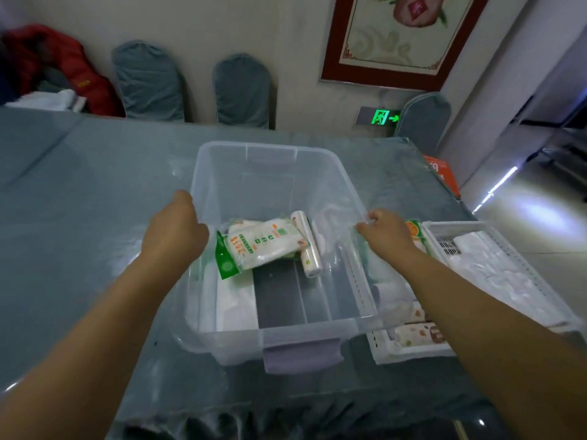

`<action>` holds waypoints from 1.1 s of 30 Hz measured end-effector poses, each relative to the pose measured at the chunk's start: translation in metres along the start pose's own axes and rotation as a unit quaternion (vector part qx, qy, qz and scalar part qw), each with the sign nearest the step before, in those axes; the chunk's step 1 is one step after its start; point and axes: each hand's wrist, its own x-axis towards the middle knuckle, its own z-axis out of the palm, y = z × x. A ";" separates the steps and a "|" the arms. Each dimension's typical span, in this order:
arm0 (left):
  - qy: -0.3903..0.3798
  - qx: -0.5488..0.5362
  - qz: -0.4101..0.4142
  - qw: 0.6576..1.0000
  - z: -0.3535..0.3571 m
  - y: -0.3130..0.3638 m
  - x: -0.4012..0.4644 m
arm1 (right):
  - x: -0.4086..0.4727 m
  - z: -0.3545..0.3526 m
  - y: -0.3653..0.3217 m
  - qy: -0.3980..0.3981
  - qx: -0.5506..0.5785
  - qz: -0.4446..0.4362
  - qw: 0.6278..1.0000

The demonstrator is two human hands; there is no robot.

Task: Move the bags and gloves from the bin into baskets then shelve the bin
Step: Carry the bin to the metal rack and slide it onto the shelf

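A clear bin [276, 341] stands on the table [79, 201] near its front edge, toward the right side. Both bare forearms reach forward from the bottom corners of the view, one to each long side of the bin. The left hand [178, 227] is on the bin's left rim, back of the hand up, fingers curled over the edge and hidden; it appears closed on the rim. The right hand [382, 231] is at the right rim, knuckles up, fingers bent and pinching the clear edge. Inside the bin, toward its left and middle, lies a white packet [263, 246] with green print, tilted, and a roll [306, 249] just beside it on the right. Two white baskets sit right of the bin near the table's right edge: the near basket [409, 352] touching the bin, the far basket [495, 236] beyond the right forearm, both holding pale packets.
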 end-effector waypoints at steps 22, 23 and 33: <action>0.047 -0.219 0.280 0.933 0.028 0.366 -0.177 | -0.161 -0.295 0.269 0.315 0.187 0.100 0.925; 0.033 -0.244 0.291 0.925 0.042 0.386 -0.192 | -0.175 -0.310 0.291 0.328 0.183 0.111 0.920; -0.052 -0.295 0.368 0.880 0.175 0.559 -0.346 | -0.304 -0.432 0.484 0.429 0.090 0.217 0.872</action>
